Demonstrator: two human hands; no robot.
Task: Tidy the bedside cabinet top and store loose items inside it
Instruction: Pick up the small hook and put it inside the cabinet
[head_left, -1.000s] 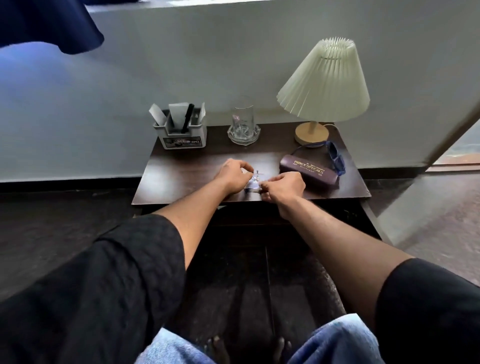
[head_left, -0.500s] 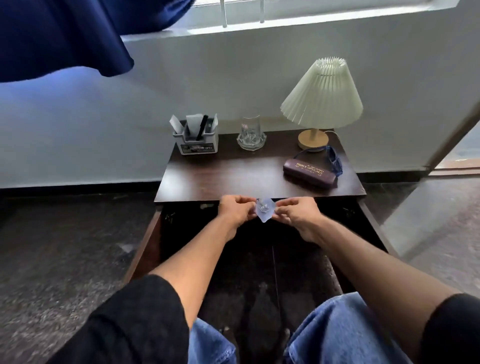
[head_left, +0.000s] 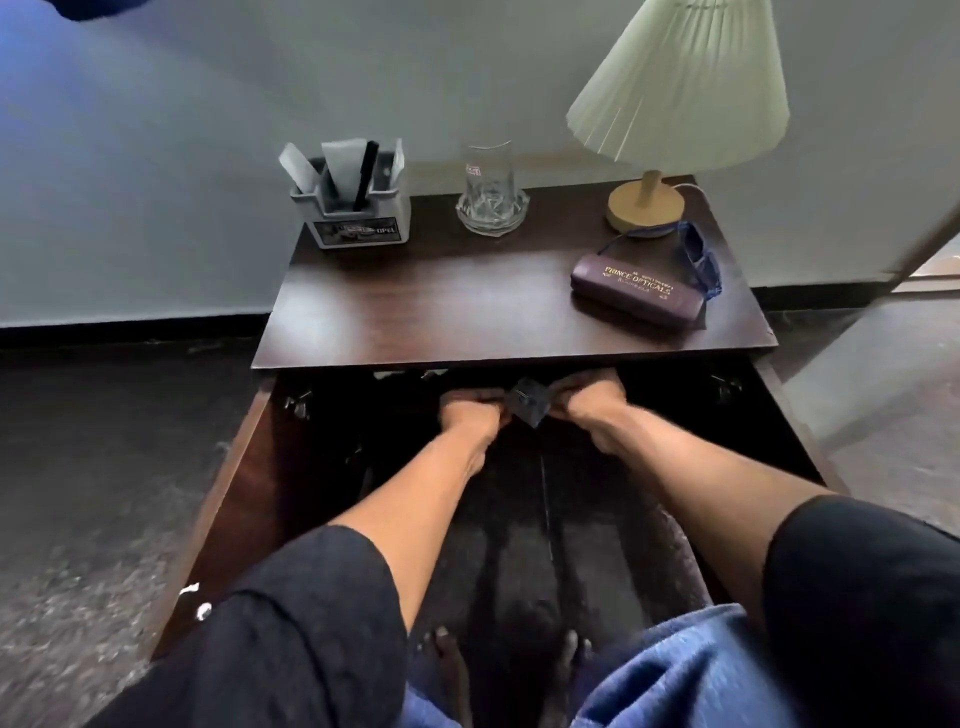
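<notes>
Both hands hold one small clear plastic pouch (head_left: 529, 408) just under the front edge of the dark wooden cabinet top (head_left: 441, 312), inside the open cabinet. My left hand (head_left: 470, 413) pinches its left side and my right hand (head_left: 592, 400) pinches its right side. The pouch looks dark in the shadow and its contents cannot be made out. On the top lie a purple glasses case (head_left: 636, 296) with blue glasses (head_left: 701, 260) beside it.
A white holder (head_left: 358, 218) with pens and cards stands at the back left, a drinking glass in a glass dish (head_left: 491, 200) at the back middle, a lamp (head_left: 670, 104) at the back right. Both cabinet doors (head_left: 234, 493) hang open at the sides.
Both hands lifted the pouch off the cabinet top, brought it down over the front edge and moved it into the open cabinet. The camera came closer and lower.
</notes>
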